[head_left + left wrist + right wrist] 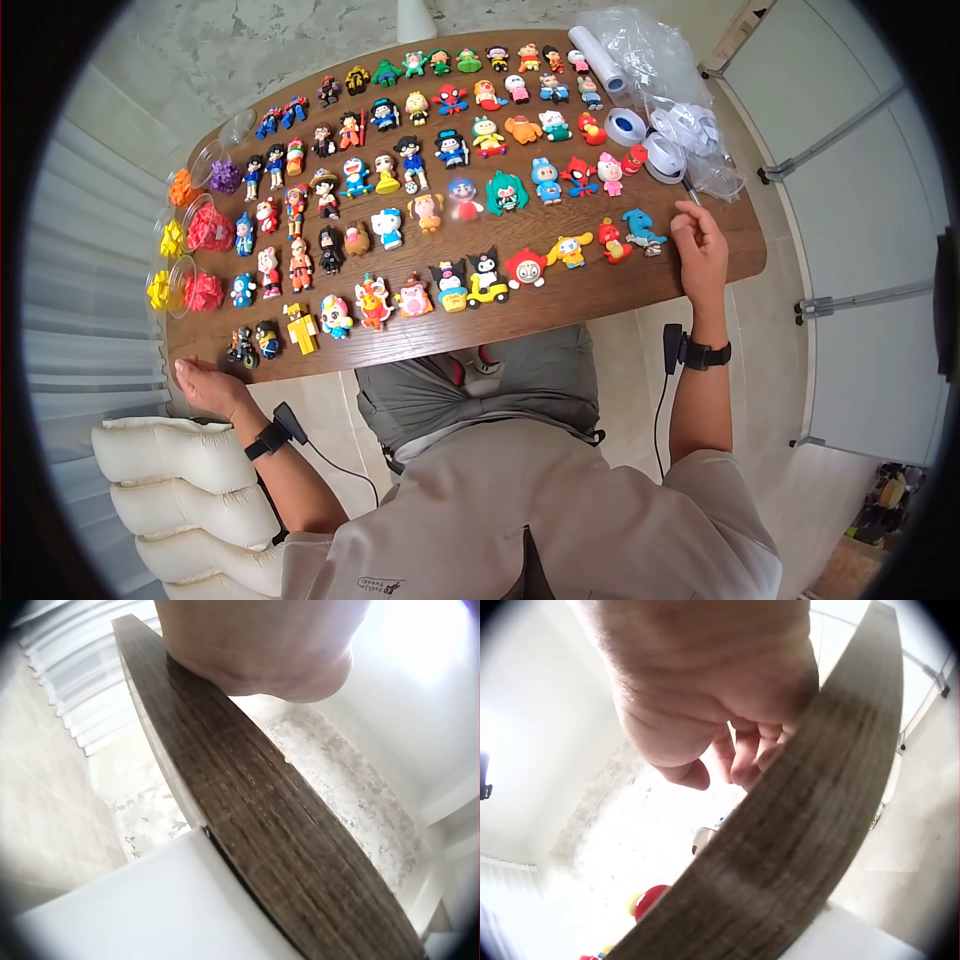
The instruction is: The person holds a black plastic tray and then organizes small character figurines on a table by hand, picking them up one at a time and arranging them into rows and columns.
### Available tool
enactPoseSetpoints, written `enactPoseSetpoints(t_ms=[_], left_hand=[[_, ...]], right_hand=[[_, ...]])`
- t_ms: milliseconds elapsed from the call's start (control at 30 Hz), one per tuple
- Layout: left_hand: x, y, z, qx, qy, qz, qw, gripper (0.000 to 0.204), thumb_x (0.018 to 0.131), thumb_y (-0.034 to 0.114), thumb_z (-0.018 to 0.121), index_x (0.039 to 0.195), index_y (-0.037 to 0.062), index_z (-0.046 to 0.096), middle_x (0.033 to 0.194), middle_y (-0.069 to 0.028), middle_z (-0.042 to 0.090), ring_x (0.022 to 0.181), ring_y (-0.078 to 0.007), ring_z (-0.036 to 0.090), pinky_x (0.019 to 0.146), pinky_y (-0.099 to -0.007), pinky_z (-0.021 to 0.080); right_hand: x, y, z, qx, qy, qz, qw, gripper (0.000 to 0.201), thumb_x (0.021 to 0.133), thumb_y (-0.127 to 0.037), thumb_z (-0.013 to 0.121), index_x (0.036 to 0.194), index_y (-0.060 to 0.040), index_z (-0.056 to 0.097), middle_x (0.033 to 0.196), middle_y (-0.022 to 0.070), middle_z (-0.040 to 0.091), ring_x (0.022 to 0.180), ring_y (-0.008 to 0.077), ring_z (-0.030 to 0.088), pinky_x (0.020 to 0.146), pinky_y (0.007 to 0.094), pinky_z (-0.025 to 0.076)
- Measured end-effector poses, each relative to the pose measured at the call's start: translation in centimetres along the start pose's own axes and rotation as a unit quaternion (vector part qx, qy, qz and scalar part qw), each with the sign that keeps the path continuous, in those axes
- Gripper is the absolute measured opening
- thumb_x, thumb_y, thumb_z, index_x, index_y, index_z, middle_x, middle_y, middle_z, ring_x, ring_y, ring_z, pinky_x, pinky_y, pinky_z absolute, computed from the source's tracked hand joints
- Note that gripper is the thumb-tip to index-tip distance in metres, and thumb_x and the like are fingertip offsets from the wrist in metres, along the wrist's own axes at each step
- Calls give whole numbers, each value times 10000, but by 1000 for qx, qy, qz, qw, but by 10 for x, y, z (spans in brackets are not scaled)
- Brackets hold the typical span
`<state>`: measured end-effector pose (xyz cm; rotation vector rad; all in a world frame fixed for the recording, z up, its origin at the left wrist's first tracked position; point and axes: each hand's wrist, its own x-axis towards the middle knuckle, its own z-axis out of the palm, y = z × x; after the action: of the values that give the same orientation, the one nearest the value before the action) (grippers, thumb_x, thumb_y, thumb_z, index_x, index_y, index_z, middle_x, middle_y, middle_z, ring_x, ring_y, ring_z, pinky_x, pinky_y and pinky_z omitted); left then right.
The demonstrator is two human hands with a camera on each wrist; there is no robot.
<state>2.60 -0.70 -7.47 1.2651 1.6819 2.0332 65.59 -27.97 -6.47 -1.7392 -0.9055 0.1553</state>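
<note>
My left hand (208, 387) rests at the front left corner of the wooden table (740, 240), fingers loosely bent and holding nothing. Closest to it are a small figure on a motorcycle (241, 347) and a goggled figure (267, 340). At the right end of the table lies my right hand (702, 248), its fingers relaxed and curled, with nothing in them. Beside it stand a blue figure (643, 232) and a red figure (613, 242). In the right wrist view the hand (712, 690) lies over the table edge (780, 847); in the left one only its heel (262, 652) shows.
Several rows of toy figures, among them a Hello Kitty (387, 229) and a yellow blocky figure (300, 329), cover the table. Clear cups and red star-like pieces (209, 229) sit at the left. A white roll (597, 60), tape (625, 127) and plastic bag (650, 45) lie back right.
</note>
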Motion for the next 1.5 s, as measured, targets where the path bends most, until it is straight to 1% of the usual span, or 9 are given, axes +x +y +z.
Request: enactPoseSetpoints(t_ms=[67, 167, 300, 400, 600, 700, 1000, 1300, 1500], left_hand=[[-2, 4, 1, 5, 2, -1, 1000, 386, 1062, 350, 494, 841, 42, 572, 660, 32, 414, 611, -77, 386, 552, -246, 320], [-1, 3, 2, 2, 5, 2, 1000, 386, 1060, 353, 500, 842, 42, 569, 667, 37, 411, 612, -73, 382, 550, -242, 311], [-2, 4, 3, -10, 12, 1, 1000, 348, 1050, 317, 513, 843, 47, 584, 665, 55, 415, 597, -60, 377, 540, -239, 305], [-2, 2, 2, -16, -1, 1, 1000, 376, 1060, 346, 507, 838, 47, 558, 670, 48, 400, 608, -59, 369, 537, -233, 289], [0, 0, 3, -15, 3, 0, 1000, 373, 1061, 341, 509, 821, 58, 544, 664, 53, 389, 595, -56, 356, 524, -235, 276], [-1, 1, 2, 7, -5, 17, 1000, 370, 1062, 336, 511, 812, 64, 537, 661, 56, 384, 592, -53, 349, 522, -235, 273], [0, -2, 2, -12, -7, 6, 1000, 372, 1066, 316, 515, 783, 74, 514, 657, 60, 371, 593, -48, 336, 516, -235, 262], [0, -1, 2, 8, -13, 26, 1000, 381, 1075, 314, 504, 776, 78, 501, 647, 59, 362, 588, -50, 331, 516, -242, 264], [2, -4, 2, 17, -9, 31, 999, 382, 1075, 316, 505, 781, 72, 507, 643, 58, 361, 582, -52, 331, 515, -245, 266]], right_hand=[[-3, -16, 1, -49, -49, -36, 997, 331, 881, -68, 688, 1209, -34, 664, 1053, 52, 644, 829, 90, 586, 719, 233, 471], [-8, -42, 5, -107, -99, -60, 988, 400, 828, -57, 712, 1225, -56, 663, 1143, 70, 642, 859, 135, 600, 752, 264, 485], [-9, -49, 4, -156, -142, -57, 976, 399, 825, -72, 723, 1218, -50, 661, 1130, 91, 669, 841, 148, 609, 743, 271, 488], [-8, -51, 6, -164, -143, -46, 975, 375, 817, -75, 732, 1184, -33, 670, 1049, 102, 692, 772, 158, 604, 700, 279, 494], [-11, -33, 2, -202, -75, -24, 976, 285, 812, -90, 744, 1078, -5, 686, 866, 81, 688, 681, 143, 579, 646, 295, 500], [-13, -32, -3, -181, -71, -7, 981, 262, 816, -94, 746, 1052, 0, 686, 851, 80, 681, 670, 135, 573, 644, 296, 500], [-14, -26, 0, -149, -62, 11, 987, 235, 865, -111, 745, 1060, 8, 688, 884, 81, 700, 728, 116, 601, 676, 278, 508], [-13, -24, 9, -130, -57, 4, 990, 227, 864, -94, 747, 1053, 18, 692, 919, 95, 705, 758, 123, 623, 696, 275, 517], [-14, -20, 15, -97, -42, -9, 994, 171, 867, -73, 738, 1012, 10, 702, 895, 78, 672, 720, 117, 600, 650, 266, 487]])
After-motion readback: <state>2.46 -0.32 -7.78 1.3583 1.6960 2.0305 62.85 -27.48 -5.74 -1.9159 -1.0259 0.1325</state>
